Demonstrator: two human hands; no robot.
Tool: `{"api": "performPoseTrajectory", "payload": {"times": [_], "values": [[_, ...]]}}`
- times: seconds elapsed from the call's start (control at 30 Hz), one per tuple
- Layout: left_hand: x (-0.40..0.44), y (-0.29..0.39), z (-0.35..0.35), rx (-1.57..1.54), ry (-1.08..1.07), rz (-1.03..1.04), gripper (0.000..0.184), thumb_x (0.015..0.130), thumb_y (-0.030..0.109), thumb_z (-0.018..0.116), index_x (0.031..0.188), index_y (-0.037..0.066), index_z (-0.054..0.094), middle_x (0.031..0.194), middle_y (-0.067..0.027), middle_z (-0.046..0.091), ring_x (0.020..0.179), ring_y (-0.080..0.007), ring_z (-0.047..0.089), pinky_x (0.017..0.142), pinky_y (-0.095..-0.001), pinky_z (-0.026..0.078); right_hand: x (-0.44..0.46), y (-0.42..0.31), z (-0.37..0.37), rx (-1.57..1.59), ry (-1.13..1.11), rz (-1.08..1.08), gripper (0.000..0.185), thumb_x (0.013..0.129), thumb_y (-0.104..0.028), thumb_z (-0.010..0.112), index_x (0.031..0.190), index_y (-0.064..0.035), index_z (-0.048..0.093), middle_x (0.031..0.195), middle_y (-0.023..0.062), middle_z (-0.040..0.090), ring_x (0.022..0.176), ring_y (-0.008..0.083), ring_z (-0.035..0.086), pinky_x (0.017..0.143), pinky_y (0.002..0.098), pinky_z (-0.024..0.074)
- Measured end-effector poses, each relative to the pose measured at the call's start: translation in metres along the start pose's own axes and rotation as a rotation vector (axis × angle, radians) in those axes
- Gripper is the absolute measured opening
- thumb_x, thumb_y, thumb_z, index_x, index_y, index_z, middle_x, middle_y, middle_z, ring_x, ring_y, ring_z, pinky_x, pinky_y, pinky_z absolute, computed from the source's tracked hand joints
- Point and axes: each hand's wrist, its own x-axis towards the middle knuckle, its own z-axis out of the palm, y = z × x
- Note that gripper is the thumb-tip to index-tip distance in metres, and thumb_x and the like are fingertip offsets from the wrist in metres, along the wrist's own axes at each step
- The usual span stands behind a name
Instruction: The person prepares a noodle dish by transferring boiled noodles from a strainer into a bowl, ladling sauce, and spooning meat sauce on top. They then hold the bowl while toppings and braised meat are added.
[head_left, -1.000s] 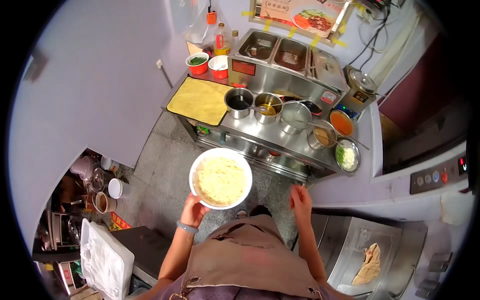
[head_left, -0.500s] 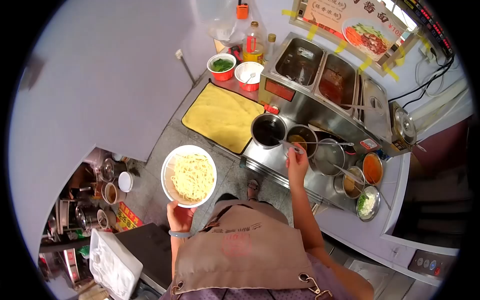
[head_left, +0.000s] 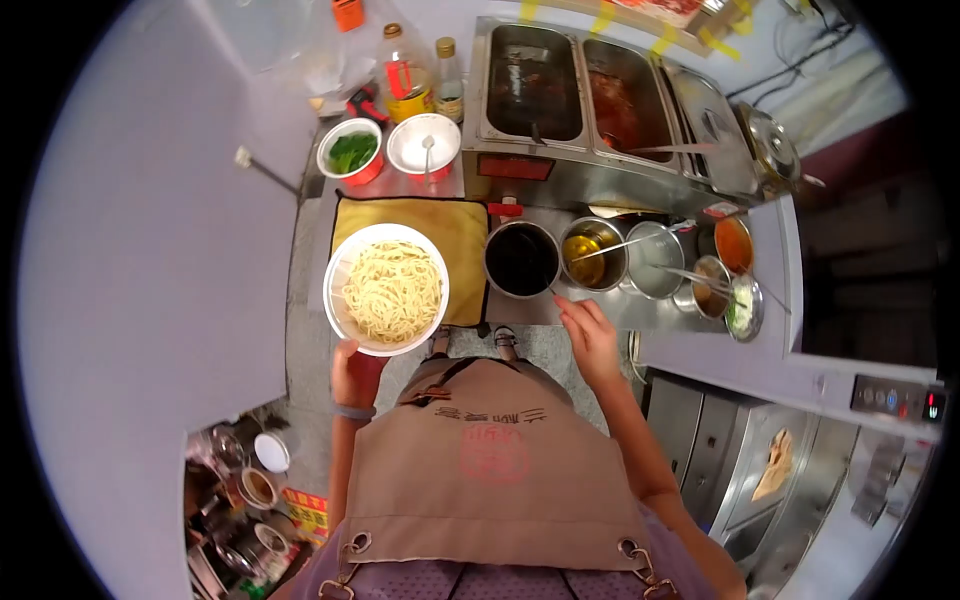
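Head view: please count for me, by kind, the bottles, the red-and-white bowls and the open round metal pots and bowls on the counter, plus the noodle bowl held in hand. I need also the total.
Bottles: 2
Red-and-white bowls: 2
Open round metal pots and bowls: 6
Noodle bowl: 1
Total: 11

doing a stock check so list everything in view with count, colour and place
noodle bowl: 1, white, in left hand
noodles: uncounted, pale yellow, in bowl
cloth: 1, yellow, dark-edged, counter's left
round metal containers: 6, silver, along counter
tubs: 2, red and white, back left
bottles: 2, contents unclear, behind tubs
open pans: 2, silver, raised unit
control panel: 1, dark, right wall
clutter: uncounted, mixed, lower left
apron: 1, brown, on person
left hand: 1, bare, below bowl
right hand: 1, bare, near dark-liquid container
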Motion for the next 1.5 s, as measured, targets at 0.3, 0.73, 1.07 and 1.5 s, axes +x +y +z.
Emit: {"api": "performPoseTrajectory", "payload": {"times": [0.3,0.73,1.07,1.5], "values": [[0.073,0.041,-0.024,0.051,-0.196,-0.257,0.063,0.078,0.021,0.052,0.133,0.001,0.031,0.132,-0.0144,0.041,0.120,-0.0285,0.043,0.098,-0.0443,0.039,-0.034,-0.057,0.011,-0.152,0.226,0.116,0.024,0.081,0.003,0.059,0.105,-0.0007,0.062,0.087,0.0099,0.058,0.074,0.0177,0.057,0.065,0.0254,0.0464],[0.090,0.025,-0.021,0.035,-0.201,-0.319,0.053,0.080,0.019,0.053,0.128,0.004,0.037,0.128,-0.0116,0.046,0.113,-0.0270,0.049,0.095,-0.0419,0.043,-0.035,-0.030,0.045,0.336,0.457,0.520,0.023,0.091,-0.013,0.053,0.110,-0.0014,0.061,0.085,0.0037,0.057,0.072,0.0094,0.054,0.062,0.0224,0.0456],[0.084,0.018,-0.017,0.051,-0.184,-0.287,0.053,0.080,0.019,0.051,0.129,0.005,0.035,0.128,-0.0120,0.045,0.114,-0.0273,0.048,0.094,-0.0419,0.044,-0.033,-0.014,0.041,0.605,0.559,0.606,0.029,0.093,-0.020,0.051,0.111,0.0024,0.057,0.077,0.0048,0.058,0.065,0.0109,0.055,0.058,0.0236,0.0472],[0.086,0.012,-0.018,0.044,-0.156,-0.297,0.052,0.080,0.017,0.050,0.129,0.006,0.035,0.127,-0.0112,0.045,0.113,-0.0266,0.048,0.094,-0.0420,0.043,-0.034,-0.026,0.020,0.690,0.616,0.656,0.032,0.094,-0.025,0.049,0.110,0.0017,0.056,0.077,0.0050,0.059,0.063,0.0113,0.055,0.058,0.0240,0.0468]]}}
